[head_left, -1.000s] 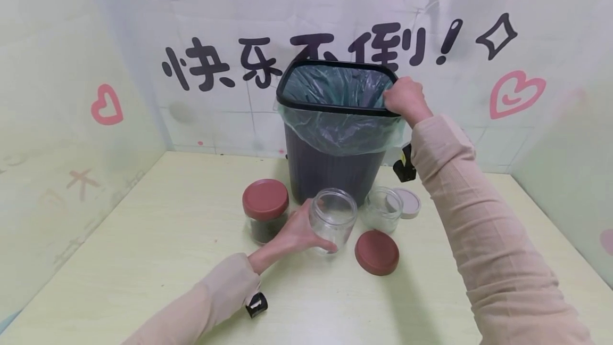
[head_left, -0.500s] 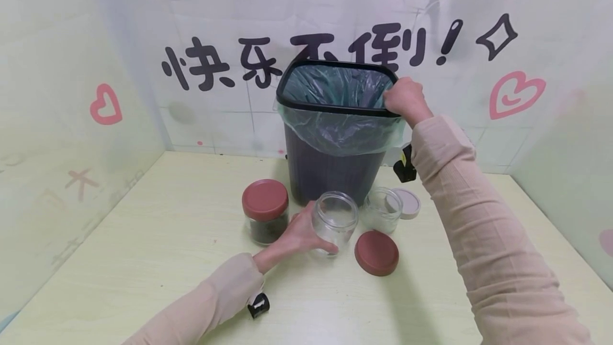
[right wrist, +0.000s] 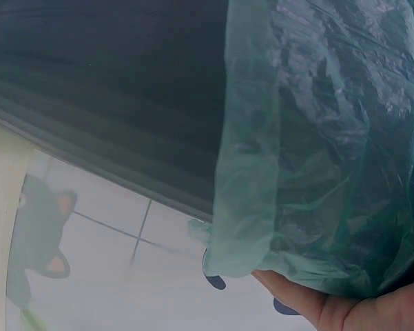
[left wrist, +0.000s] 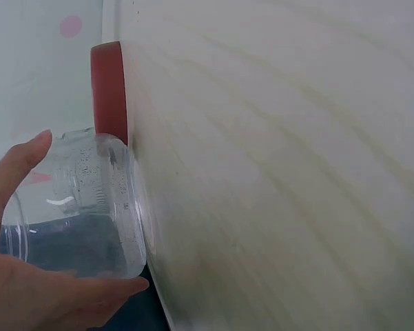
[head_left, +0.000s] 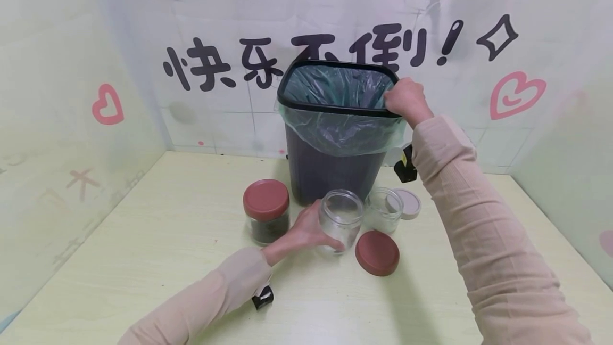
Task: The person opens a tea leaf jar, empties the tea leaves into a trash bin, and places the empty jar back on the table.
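My left hand [head_left: 306, 229] grips an open, lidless clear jar [head_left: 347, 225] low over the table in front of the bin. In the left wrist view, thumb and fingers lie on either side of that jar [left wrist: 79, 241]. My right hand [head_left: 407, 99] holds the right end of the black rim of a dark trash bin [head_left: 330, 177]. A translucent green bin liner [head_left: 342, 134] folds down over the rim. In the right wrist view, the thumb lies against the liner [right wrist: 330, 152]; the other fingers are hidden.
Left of my left hand stands a jar with a red lid [head_left: 266, 199] and dark contents. To the right are a loose red lid [head_left: 377, 253], a second open clear jar [head_left: 384, 216] and a pale lid [head_left: 408, 204]. A printed wall [head_left: 215, 121] backs the table [head_left: 158, 260].
My left hand has shifted slightly to the right with the clear jar, closer to the second open jar and the loose red lid. My right hand and the bin have stayed in place.
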A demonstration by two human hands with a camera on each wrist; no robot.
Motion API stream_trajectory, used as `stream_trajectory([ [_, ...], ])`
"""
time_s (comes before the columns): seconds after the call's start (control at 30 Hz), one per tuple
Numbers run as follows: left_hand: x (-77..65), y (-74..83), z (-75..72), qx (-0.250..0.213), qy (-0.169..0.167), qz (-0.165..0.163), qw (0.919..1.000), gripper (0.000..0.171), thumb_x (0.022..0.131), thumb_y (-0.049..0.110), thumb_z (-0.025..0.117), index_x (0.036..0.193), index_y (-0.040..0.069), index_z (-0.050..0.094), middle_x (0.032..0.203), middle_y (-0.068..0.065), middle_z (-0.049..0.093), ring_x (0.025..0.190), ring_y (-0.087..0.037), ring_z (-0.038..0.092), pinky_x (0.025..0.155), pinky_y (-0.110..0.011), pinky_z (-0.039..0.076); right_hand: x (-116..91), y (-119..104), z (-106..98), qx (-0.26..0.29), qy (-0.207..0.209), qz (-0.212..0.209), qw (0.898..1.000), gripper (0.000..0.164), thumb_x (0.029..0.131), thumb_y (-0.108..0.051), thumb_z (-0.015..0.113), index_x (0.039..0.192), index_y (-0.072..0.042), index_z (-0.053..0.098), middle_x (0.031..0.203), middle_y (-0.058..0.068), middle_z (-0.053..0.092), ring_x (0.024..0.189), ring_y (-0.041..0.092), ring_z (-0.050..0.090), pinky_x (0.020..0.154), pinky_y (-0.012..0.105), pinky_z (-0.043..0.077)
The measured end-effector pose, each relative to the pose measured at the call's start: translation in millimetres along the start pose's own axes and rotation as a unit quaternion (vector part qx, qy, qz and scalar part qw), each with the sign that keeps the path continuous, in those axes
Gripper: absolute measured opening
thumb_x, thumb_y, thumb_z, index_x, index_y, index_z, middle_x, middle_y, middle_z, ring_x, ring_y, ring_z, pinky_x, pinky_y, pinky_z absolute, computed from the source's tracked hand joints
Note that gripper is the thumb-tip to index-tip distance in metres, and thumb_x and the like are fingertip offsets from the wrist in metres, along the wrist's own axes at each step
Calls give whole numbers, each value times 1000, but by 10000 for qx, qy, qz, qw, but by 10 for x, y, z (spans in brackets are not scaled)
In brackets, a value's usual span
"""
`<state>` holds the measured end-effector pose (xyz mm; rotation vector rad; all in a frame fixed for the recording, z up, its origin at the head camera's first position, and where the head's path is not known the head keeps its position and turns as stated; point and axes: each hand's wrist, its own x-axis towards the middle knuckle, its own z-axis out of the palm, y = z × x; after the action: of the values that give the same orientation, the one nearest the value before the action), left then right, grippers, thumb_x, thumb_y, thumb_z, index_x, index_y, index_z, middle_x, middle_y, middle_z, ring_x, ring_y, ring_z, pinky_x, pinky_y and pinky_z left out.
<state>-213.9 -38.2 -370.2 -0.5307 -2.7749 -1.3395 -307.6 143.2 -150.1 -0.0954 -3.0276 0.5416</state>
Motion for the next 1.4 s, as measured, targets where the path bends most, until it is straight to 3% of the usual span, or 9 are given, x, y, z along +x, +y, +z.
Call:
stream_trajectory([
  [0.27,53,28,55,-92,-46,-188,9998,87,48,14,91,121,-3,47,110,-15,58,106,-34,57,93,-44,46,-7,3,10,74,80,-46,9999,30,94,-16,31,66,-7,34,90,18,44,81,30,46,85,43,44],
  [0.43,95,59,99,-153,-46,-516,9985,87,49,12,91,119,-5,40,110,-20,57,105,-36,57,90,-44,48,-11,-2,-6,60,44,-73,9999,29,95,-17,31,68,-5,35,101,22,47,91,34,47,92,45,42],
  [0.6,141,94,146,-171,-54,-557,9983,85,50,12,91,116,-5,39,108,-21,58,104,-37,58,88,-43,49,-11,-3,-18,78,30,-16,10000,26,95,-17,31,73,-3,38,119,28,48,104,39,47,98,46,39],
  [0.83,168,134,197,-145,-166,-503,9985,83,51,12,90,117,-4,42,110,-21,58,107,-37,56,91,-45,47,-5,-3,-5,136,25,6,9999,27,95,-16,31,71,-4,37,109,24,47,96,35,46,94,45,41],
  [1.07,213,179,245,67,-266,-359,9990,83,53,13,90,122,-4,46,114,-19,58,111,-36,54,95,-44,45,-2,-3,-7,138,38,42,9999,24,93,-17,30,78,-1,40,122,29,48,104,38,46,96,46,40],
  [1.27,265,224,329,-250,-231,-776,9964,81,55,11,90,119,-1,42,114,-21,58,112,-35,54,96,-43,45,-3,-11,-10,75,-25,64,9999,32,96,-19,30,95,8,47,127,29,47,110,40,46,99,46,39],
  [1.33,277,241,352,-276,-186,-855,9958,78,55,11,89,115,0,41,110,-22,59,110,-35,55,94,-42,45,-3,-14,-11,32,-36,52,10000,33,96,-19,30,96,9,48,128,30,46,113,41,46,101,47,37],
  [1.4,286,258,369,-273,-157,-857,9958,76,55,11,89,112,0,41,108,-22,59,109,-35,56,93,-41,46,-3,-15,-9,77,-21,78,9999,31,96,-19,30,89,6,47,123,28,48,110,40,47,100,46,38],
])
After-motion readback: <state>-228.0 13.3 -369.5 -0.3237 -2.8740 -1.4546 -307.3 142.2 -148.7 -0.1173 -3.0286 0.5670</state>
